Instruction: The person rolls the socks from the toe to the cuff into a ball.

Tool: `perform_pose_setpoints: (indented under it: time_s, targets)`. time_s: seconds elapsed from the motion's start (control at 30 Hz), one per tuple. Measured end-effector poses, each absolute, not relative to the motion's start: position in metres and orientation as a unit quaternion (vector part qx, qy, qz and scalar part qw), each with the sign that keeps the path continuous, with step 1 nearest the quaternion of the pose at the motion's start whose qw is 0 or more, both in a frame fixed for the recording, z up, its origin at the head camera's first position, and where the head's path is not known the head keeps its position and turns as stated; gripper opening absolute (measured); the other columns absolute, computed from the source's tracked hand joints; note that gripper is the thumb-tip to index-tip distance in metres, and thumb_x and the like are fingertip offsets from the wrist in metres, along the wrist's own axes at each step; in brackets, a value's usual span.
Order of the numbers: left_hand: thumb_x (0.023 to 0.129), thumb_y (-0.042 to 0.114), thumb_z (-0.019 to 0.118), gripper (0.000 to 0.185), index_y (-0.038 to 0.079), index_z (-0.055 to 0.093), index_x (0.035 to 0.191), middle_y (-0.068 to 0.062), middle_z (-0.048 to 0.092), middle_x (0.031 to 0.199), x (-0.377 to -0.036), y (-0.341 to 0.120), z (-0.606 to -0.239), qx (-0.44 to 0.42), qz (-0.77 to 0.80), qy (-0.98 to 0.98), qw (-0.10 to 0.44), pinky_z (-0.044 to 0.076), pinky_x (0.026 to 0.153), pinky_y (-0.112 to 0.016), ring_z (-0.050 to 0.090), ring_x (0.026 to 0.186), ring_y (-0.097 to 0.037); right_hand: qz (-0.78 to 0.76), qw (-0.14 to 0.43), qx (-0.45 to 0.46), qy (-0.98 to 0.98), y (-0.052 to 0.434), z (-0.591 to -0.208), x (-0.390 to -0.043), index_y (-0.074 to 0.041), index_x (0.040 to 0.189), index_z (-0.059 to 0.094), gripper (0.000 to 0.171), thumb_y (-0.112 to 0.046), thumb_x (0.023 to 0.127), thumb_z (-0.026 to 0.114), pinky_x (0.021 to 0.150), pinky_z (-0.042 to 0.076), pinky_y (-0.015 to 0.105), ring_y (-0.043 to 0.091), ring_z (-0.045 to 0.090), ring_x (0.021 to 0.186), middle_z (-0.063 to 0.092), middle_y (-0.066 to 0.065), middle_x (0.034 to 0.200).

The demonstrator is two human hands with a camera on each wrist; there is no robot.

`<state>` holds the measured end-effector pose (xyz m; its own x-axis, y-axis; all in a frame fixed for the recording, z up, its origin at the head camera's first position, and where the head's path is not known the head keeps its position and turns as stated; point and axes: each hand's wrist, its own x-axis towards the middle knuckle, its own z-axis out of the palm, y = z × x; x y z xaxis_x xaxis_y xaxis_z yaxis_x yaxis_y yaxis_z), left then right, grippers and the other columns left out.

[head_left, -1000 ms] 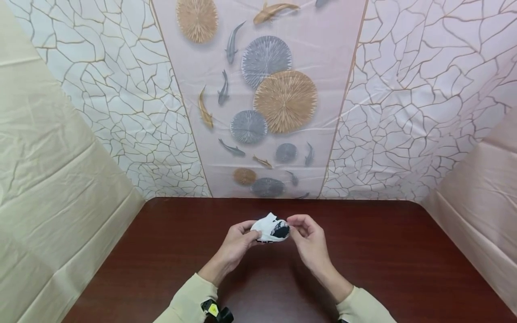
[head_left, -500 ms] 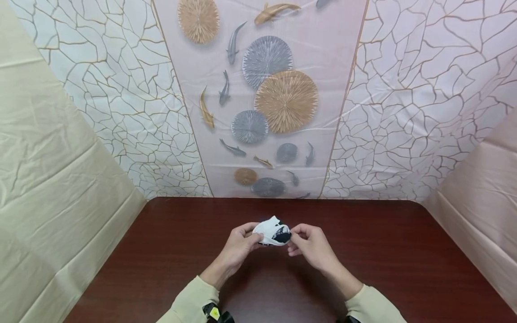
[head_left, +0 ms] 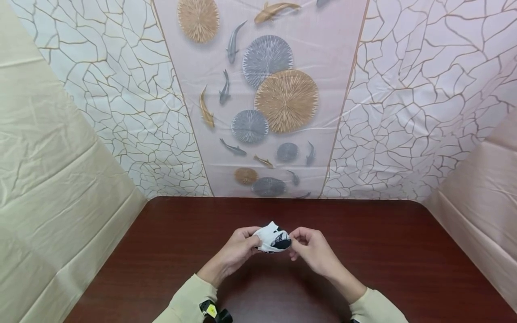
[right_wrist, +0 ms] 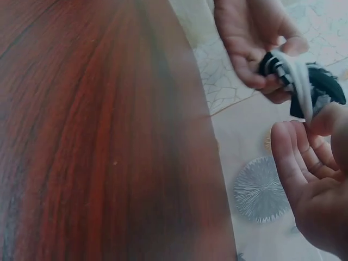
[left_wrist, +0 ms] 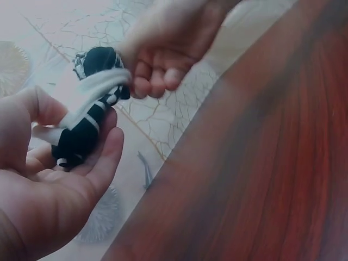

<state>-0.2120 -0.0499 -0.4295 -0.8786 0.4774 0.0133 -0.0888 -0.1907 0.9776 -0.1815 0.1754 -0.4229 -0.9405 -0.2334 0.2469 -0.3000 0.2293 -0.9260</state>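
Note:
A balled-up black-and-white sock bundle (head_left: 266, 237) is held up over the table in the head view. My left hand (head_left: 236, 251) grips its left end, thumb on the white fabric and fingers beneath. At the other end, my right hand (head_left: 317, 252) pinches the edge of the white band between thumb and forefinger. In the left wrist view the bundle (left_wrist: 81, 136) shows black knit with white stripes along its side, and the white band stretches across it toward the right hand. Loose threads show around the black fabric in the opening.
The dark red-brown wooden table (head_left: 387, 251) lies under both hands. Behind it hangs a patterned cloth backdrop (head_left: 226, 170) with fish and round motifs. Pale cloth panels (head_left: 68, 193) slope along both sides.
Both hands and the sock bundle have come slightly lower and nearer. The right hand has shifted a little right, staying at the bundle's right edge.

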Motion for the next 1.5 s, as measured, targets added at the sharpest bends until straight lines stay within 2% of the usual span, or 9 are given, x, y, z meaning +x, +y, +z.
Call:
perform_pose_setpoints:
  time_s: [0.27,0.5,0.6,0.8,0.9,1.0,1.17,1.37,1.5]
  targets:
    - [0.082,-0.008,0.045,0.05,-0.018,0.049,0.13,-0.015,0.064,0.115,-0.21,-0.046,-0.431,0.162,0.795,0.538,0.229,0.054,0.086,-0.032,0.064,0.099,-0.019,0.523,0.075,0.175,-0.831,0.171,-0.434,-0.181,-0.008,0.087,0.064,0.02,0.012,0.087,0.061,0.057,0.052,0.028,0.023,0.061,0.06,0.06,0.007,0.069]
    - [0.088,-0.007,0.046,0.046,-0.02,0.045,0.132,-0.018,0.062,0.116,-0.212,-0.047,-0.434,0.146,0.793,0.545,0.232,0.055,0.083,-0.033,0.066,0.094,-0.022,0.565,0.059,0.183,-0.802,0.165,-0.435,-0.182,-0.005,0.094,0.061,0.01,-0.001,0.101,0.056,0.057,0.054,0.035,0.017,0.059,0.063,0.059,0.007,0.074]
    - [0.09,-0.006,0.049,0.043,-0.02,0.046,0.131,-0.019,0.063,0.114,-0.213,-0.048,-0.433,0.153,0.787,0.555,0.222,0.056,0.082,-0.032,0.067,0.091,-0.023,0.582,0.086,0.162,-0.792,0.165,-0.436,-0.182,-0.005,0.096,0.061,0.009,0.004,0.097,0.061,0.055,0.052,0.03,0.018,0.058,0.061,0.06,0.007,0.073]
    - [0.094,-0.005,0.051,0.039,-0.02,0.047,0.129,-0.019,0.063,0.11,-0.215,-0.051,-0.433,0.157,0.777,0.578,0.197,0.056,0.08,-0.033,0.068,0.087,-0.024,0.545,0.176,0.149,-0.806,0.167,-0.432,-0.181,-0.012,0.089,0.068,0.023,0.01,0.082,0.071,0.058,0.048,0.024,0.01,0.058,0.062,0.063,-0.003,0.071]
    - [0.093,-0.005,0.052,0.038,-0.019,0.05,0.128,-0.02,0.063,0.11,-0.215,-0.052,-0.433,0.148,0.769,0.595,0.182,0.057,0.08,-0.034,0.069,0.086,-0.025,0.547,0.148,0.151,-0.81,0.168,-0.427,-0.18,-0.011,0.093,0.073,0.021,0.008,0.084,0.068,0.061,0.052,0.027,0.012,0.062,0.065,0.067,0.0,0.075]
    - [0.092,-0.005,0.053,0.037,-0.017,0.053,0.127,-0.021,0.065,0.109,-0.215,-0.051,-0.433,0.143,0.754,0.619,0.165,0.057,0.079,-0.035,0.069,0.086,-0.025,0.58,0.086,0.136,-0.798,0.168,-0.422,-0.179,-0.001,0.101,0.073,0.011,0.0,0.09,0.069,0.062,0.056,0.032,0.019,0.066,0.066,0.07,0.01,0.079]
    - [0.092,-0.004,0.056,0.036,-0.015,0.058,0.126,-0.019,0.068,0.105,-0.212,-0.046,-0.433,0.166,0.716,0.665,0.129,0.058,0.079,-0.039,0.069,0.085,-0.02,0.628,0.013,0.092,-0.773,0.164,-0.419,-0.181,0.008,0.102,0.069,0.03,-0.018,0.091,0.076,0.064,0.059,0.041,0.028,0.069,0.065,0.07,0.02,0.077]
    - [0.091,-0.004,0.058,0.034,-0.013,0.061,0.123,-0.015,0.067,0.102,-0.211,-0.044,-0.433,0.182,0.693,0.688,0.115,0.057,0.081,-0.047,0.066,0.084,-0.017,0.667,-0.037,0.079,-0.74,0.163,-0.42,-0.182,0.012,0.101,0.066,0.029,-0.013,0.09,0.076,0.066,0.059,0.041,0.03,0.07,0.068,0.072,0.019,0.083]
    - [0.089,-0.003,0.06,0.033,-0.01,0.064,0.121,-0.013,0.067,0.101,-0.213,-0.044,-0.434,0.195,0.673,0.704,0.112,0.058,0.078,-0.042,0.064,0.084,-0.016,0.677,-0.069,0.094,-0.727,0.164,-0.421,-0.184,0.013,0.103,0.064,0.027,-0.009,0.09,0.074,0.067,0.059,0.04,0.027,0.07,0.07,0.072,0.018,0.087]
